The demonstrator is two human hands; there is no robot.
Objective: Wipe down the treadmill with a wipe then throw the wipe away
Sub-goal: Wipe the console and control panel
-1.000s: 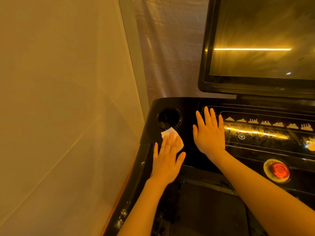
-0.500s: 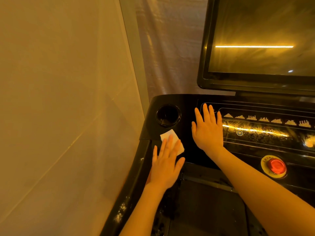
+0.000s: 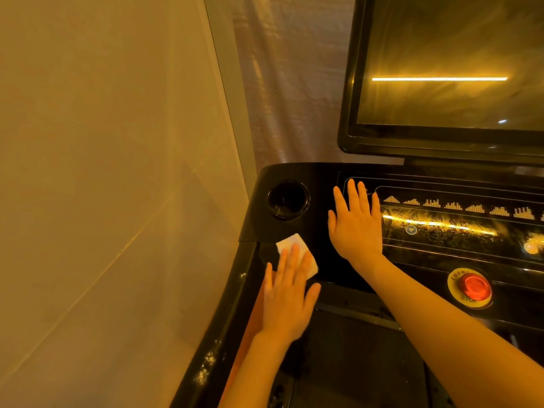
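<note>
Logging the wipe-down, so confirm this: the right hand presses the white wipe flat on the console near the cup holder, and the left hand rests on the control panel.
The hands are swapped. In the head view the left hand presses the white wipe flat on the console near the cup holder, and the right hand rests on the control panel.

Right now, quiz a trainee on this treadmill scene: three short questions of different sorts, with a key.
1. True or false: the left hand presses the wipe flat with straight fingers.
2. Which lies nearest the wipe? A) the red stop button B) the cup holder C) the screen
3. Fill in: the right hand rests flat on the ______.

Key: 1 true; 2 B; 3 console.
</note>
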